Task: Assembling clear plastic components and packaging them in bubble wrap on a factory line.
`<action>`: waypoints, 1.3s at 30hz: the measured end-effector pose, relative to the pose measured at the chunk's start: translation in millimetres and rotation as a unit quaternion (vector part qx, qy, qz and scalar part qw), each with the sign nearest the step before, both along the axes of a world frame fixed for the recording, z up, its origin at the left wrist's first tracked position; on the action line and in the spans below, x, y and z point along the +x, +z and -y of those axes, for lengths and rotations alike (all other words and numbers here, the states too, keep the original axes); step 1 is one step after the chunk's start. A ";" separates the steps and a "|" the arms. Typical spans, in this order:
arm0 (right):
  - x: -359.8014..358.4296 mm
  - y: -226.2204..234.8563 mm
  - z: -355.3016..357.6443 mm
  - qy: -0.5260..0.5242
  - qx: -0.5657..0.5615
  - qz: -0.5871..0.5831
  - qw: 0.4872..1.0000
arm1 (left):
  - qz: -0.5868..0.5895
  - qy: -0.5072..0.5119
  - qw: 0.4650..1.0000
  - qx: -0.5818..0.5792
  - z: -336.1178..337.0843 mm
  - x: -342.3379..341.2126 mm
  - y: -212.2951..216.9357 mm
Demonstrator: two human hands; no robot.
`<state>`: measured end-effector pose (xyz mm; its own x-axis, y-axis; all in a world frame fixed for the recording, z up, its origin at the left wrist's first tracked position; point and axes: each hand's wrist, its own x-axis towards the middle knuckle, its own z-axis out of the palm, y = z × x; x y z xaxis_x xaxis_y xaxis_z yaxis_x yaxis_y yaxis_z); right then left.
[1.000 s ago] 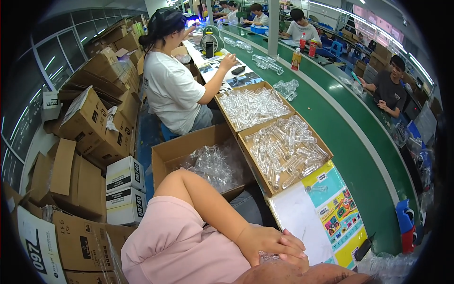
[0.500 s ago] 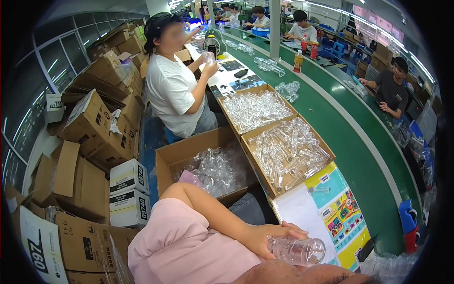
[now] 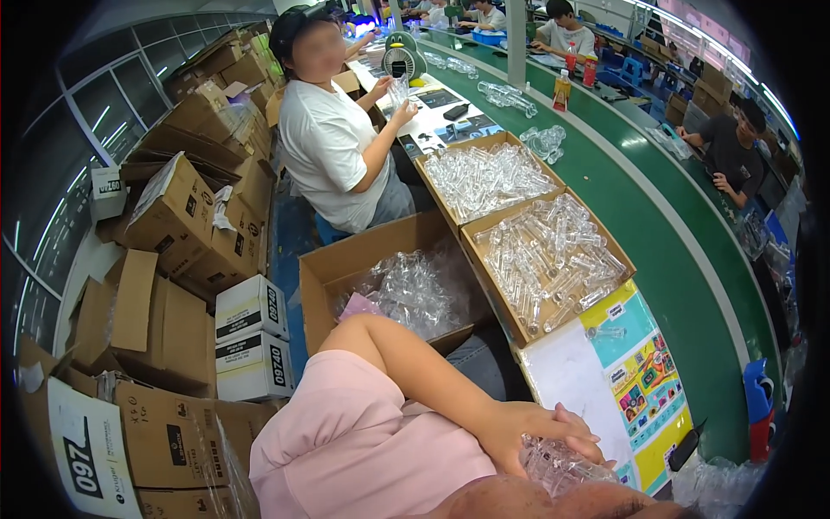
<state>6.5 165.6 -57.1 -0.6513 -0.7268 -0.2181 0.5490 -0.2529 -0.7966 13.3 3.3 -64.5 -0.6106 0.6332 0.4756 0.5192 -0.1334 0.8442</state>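
Note:
A clear plastic bottle-shaped part (image 3: 562, 471) with a ridged surface is held low over the table's near end. Across its upper side, the fingers of my left hand (image 3: 517, 428) are bent and closed round it. Beside them show a few fingertips of my right hand (image 3: 566, 415), closed against the same part; its palm and wrist are hidden. To the right of my hands a printed colour sheet (image 3: 644, 394) lies beside a white sheet (image 3: 575, 381). A small clear plastic piece (image 3: 609, 332) rests on the colour sheet.
Two shallow cardboard trays (image 3: 510, 322) hold many clear tubes. An open carton (image 3: 318, 290) of clear plastic pieces stands left of them. Left, boxes (image 3: 251, 363) are stacked. A co-worker (image 3: 333, 147) sits ahead. A green conveyor (image 3: 640, 216) runs along the right, near a blue tape dispenser (image 3: 758, 389).
The clear part has turned, its round end no longer facing right, and my fingers close further over it. The view has shifted. The co-worker's hands hold their clear piece differently.

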 end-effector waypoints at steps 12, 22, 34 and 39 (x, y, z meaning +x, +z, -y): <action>-3.4 -49.7 -16.4 0.035 0.038 0.014 0.999 | -0.017 -0.017 0.998 0.055 -2.3 20.0 -16.3; -87.7 -14.2 6.2 -0.103 -0.086 0.126 0.983 | 0.507 0.144 0.823 0.212 1.9 -18.0 -2.5; -55.2 23.6 0.2 -0.240 0.153 -0.559 0.779 | 0.330 0.156 0.871 0.329 10.5 -16.5 35.3; -40.8 15.6 0.2 -0.262 0.151 -0.557 0.773 | 0.296 0.183 0.886 0.305 7.5 -4.2 29.3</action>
<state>-34.3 165.4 -41.5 -0.7455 -0.3241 0.5824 -0.6354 0.0818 -0.7678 9.1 -4.2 -35.2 -0.9792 0.0763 0.1882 0.1114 -0.5731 0.8119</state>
